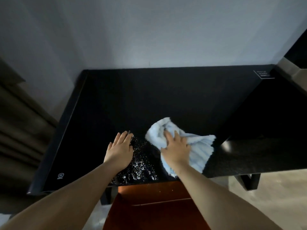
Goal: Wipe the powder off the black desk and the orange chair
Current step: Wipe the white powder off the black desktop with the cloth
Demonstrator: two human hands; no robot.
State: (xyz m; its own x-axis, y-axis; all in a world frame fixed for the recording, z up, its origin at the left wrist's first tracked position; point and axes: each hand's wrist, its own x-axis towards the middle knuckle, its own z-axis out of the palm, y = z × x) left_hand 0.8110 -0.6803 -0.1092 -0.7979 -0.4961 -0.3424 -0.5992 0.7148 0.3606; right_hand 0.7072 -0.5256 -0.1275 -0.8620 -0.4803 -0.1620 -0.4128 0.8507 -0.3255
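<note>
We rest our left hand (118,151) flat-fingered on the desk (149,97), likely as a brace, beside the powder (139,165) at its front edge; our right hand (176,149) presses the cloth (199,146), fingers spread, ready to sweep.

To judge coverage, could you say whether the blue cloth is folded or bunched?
Bunched: the blue cloth lies crumpled in ridges under the right hand.

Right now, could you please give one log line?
left hand: flat on black desk | right hand: presses blue cloth | powder: between hands
</note>
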